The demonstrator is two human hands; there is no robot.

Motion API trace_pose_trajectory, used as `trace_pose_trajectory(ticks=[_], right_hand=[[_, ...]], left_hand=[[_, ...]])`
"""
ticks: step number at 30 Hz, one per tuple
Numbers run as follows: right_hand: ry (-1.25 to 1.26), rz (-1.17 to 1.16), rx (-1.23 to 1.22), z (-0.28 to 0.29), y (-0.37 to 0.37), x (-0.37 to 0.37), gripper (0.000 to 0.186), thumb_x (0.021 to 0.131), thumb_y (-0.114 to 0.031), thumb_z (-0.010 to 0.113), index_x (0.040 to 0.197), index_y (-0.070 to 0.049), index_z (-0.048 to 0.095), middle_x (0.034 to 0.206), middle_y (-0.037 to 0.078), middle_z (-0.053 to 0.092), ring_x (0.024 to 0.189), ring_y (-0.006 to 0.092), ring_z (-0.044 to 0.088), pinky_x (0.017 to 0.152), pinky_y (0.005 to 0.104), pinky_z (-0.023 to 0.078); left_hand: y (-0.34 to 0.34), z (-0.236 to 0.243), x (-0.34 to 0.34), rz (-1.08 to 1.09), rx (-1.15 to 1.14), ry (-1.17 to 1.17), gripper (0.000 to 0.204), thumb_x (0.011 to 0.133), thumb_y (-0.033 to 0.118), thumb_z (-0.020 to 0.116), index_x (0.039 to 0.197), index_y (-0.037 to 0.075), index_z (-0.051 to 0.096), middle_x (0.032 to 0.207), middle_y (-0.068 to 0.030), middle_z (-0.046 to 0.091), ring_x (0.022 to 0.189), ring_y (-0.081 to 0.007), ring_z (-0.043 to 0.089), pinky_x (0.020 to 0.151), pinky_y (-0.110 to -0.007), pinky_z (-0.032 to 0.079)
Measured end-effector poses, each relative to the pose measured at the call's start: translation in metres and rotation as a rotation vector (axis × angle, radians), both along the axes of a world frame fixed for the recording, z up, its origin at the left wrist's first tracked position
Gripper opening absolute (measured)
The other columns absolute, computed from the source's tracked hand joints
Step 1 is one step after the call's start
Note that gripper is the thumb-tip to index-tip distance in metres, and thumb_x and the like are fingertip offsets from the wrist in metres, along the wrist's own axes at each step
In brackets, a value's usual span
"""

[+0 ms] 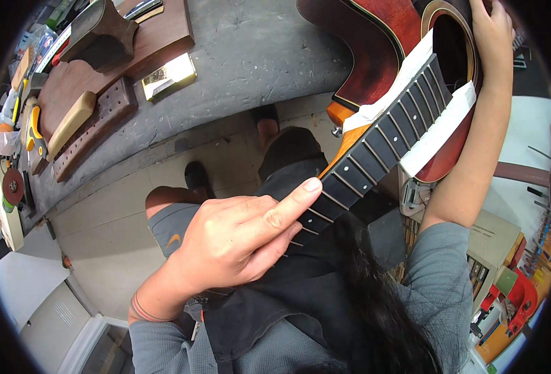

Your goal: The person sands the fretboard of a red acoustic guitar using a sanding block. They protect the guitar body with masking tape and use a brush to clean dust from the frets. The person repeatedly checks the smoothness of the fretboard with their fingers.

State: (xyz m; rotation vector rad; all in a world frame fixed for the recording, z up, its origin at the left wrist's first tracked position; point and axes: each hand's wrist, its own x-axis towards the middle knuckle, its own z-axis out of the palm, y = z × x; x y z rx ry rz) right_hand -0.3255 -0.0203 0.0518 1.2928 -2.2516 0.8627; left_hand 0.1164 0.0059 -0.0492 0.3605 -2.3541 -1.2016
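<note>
A dark red acoustic guitar (375,78) lies slanted across my lap and the bench edge, its neck pointing toward me. White masking sheets (434,140) cover the top on both sides of the black fretboard (381,143), which has metal frets and pale dot markers. My left hand (244,234) is closed round the neck's near part, index finger stretched along the fretboard's edge; the headstock is hidden. Over the guitar's right side reaches my right arm. My right hand (495,25) grips the body beyond the sound hole (459,50), its fingers partly cut off by the picture's rim.
On the dark workbench (244,56) at left are a brown board (157,31), a drilled wooden block (97,124), a shiny gold-coloured block (169,76) and yellow-handled cutters (35,128). A red clamp (522,296) and more tools stand at right. Tiled floor shows below.
</note>
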Motion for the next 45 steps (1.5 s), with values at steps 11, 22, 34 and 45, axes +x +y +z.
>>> trace_pose_trajectory(ticks=[11,22,34,45], right_hand=[[-0.024,0.0,0.015,0.005,0.003,0.001,0.045,0.109,-0.033,0.062,0.127,0.008,0.057,0.133,0.028,0.052,0.127,0.0385,0.05,0.119,0.0614,0.043],[0.205,0.006,-0.135,-0.015,0.007,-0.004,0.035,0.108,-0.029,0.07,0.127,0.0,0.069,0.128,0.021,0.066,0.127,0.0359,0.061,0.114,0.0427,0.047],[0.21,-0.028,-0.158,-0.019,0.005,-0.024,0.034,0.104,-0.028,0.074,0.126,-0.002,0.07,0.128,0.021,0.067,0.127,0.0388,0.06,0.114,0.0461,0.047],[0.073,0.028,-0.141,0.007,0.02,0.005,0.039,0.099,-0.027,0.074,0.13,-0.003,0.069,0.136,0.021,0.064,0.135,0.0426,0.054,0.119,0.0506,0.044]], left_hand=[[-0.005,0.012,-0.012,-0.027,0.008,-0.08,0.074,0.083,-0.003,0.084,0.155,-0.001,0.065,0.083,-0.0131,0.072,0.064,-0.0272,0.069,0.062,-0.038,0.056],[-0.008,0.02,-0.023,-0.078,0.09,-0.18,0.083,0.084,0.0,0.086,0.162,-0.002,0.056,0.132,-0.0233,0.078,0.084,-0.0345,0.079,0.075,-0.039,0.061],[0.004,0.029,-0.02,-0.01,0.135,-0.168,0.079,0.089,0.001,0.083,0.163,0.001,0.055,0.125,-0.0206,0.073,0.094,-0.0359,0.076,0.082,-0.041,0.059],[0.07,0.027,0.056,0.248,-0.043,-0.328,0.085,0.085,0.009,0.09,0.162,0.002,0.055,0.102,-0.0167,0.072,0.082,-0.0336,0.071,0.07,-0.042,0.058]])
